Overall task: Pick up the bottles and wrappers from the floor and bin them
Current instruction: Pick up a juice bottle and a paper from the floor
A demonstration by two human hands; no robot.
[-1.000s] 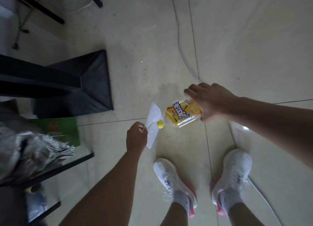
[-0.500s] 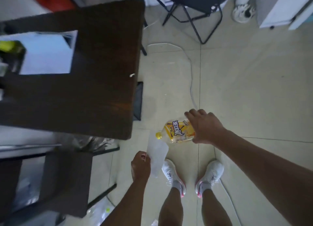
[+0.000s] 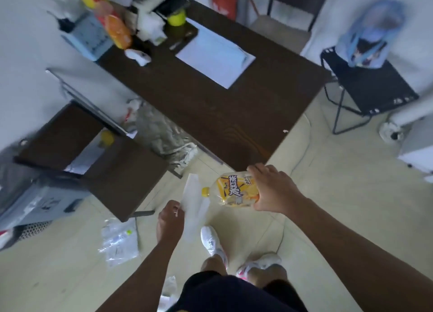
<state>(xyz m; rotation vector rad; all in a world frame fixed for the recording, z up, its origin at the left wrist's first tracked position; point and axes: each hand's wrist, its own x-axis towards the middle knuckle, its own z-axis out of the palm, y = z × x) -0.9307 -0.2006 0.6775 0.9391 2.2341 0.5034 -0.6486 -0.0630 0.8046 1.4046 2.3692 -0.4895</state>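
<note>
1. The bottle [image 3: 235, 191] lay sideways in my right hand [image 3: 271, 190], fingers wrapped over its base end, yellow cap pointing toward my left hand; I judged a firmer mid-body grip safer for the carry.
2. The wrapper [image 3: 193, 206] stood pinched between left hand [image 3: 169, 220] thumb and fingers, most of it hanging loose above them (flimsy, likely to slip).
3. Clear wrappers on the floor [image 3: 119, 241] lay below-left of my left fingers, not yet collected.
4. No bin showed, so I could not tell where to go.

Your arms are bare, without sleeves. You wear dark navy shorts [image 3: 234, 293]. Your white lace-up trainers [image 3: 212, 240] have pink soles.
</note>
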